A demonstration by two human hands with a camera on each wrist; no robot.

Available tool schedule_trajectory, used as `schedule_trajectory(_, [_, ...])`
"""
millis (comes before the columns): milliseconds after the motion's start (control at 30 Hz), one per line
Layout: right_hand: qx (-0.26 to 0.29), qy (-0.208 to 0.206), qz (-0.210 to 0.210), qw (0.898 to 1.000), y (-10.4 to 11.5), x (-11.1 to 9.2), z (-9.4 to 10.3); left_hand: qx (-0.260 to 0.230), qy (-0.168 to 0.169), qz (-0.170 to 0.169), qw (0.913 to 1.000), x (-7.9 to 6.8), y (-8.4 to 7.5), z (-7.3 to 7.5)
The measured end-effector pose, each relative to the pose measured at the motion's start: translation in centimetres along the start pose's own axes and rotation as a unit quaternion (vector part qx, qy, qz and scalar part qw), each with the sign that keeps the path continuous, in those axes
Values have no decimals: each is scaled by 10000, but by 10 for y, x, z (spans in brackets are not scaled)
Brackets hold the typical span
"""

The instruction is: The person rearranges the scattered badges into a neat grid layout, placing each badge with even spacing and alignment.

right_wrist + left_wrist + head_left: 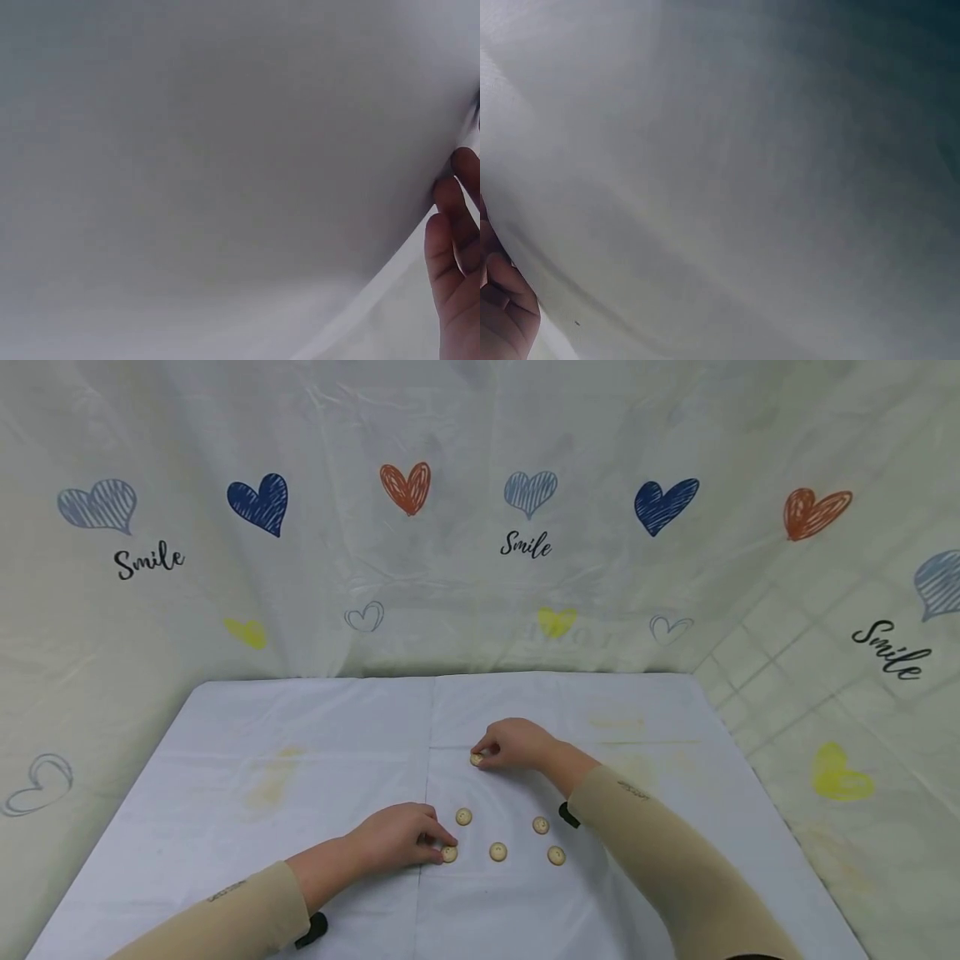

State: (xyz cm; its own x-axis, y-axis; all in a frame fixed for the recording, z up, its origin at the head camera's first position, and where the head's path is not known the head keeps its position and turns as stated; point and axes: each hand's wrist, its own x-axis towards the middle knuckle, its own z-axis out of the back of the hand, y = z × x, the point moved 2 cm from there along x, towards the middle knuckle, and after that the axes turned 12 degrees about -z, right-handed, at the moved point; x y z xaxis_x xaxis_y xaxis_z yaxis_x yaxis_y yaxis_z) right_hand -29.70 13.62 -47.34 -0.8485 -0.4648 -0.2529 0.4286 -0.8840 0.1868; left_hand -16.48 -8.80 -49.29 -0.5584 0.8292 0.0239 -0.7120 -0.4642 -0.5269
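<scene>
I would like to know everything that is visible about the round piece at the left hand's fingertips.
The round piece is small, disc-like and pale beige, with a darker edge and faint marks on its face, too small to read. It may be wood or plastic; I cannot tell which. It seems to lie nearly flat on the white cloth, left of the other round pieces and touching none of them. The left hand pinches it from the left, hiding part of its edge.

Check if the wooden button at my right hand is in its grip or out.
In: the head view shows your right hand pinching the wooden button. I cannot tell whether it touches the white tablecloth.
</scene>
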Motion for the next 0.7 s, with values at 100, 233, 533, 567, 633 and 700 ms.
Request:
schedule_trajectory(100, [32, -21, 1, 10000, 2, 3, -1, -26, 18, 14, 10000, 0, 2, -1])
schedule_trajectory(233, [102, 24, -47, 9999, 4, 2, 0, -93, 58, 27, 9999, 1, 2, -1])
schedule_trajectory(533, [274, 37, -266, 9993, -2, -4, 4, -219, 215, 204, 9993, 4, -1, -1])
schedule_trajectory(567, [325, 27, -287, 9991, -3, -5, 5, -236, 230, 234, 9992, 4, -1, 0])
schedule_trajectory(633, [456, 16, -315, 9985, -4, -6, 7, -258, 236, 252, 9991, 4, -1, 1])
schedule_trajectory(700, [549, 25, -327, 9980, -5, -9, 9, -277, 233, 268, 9990, 4, -1, 2])
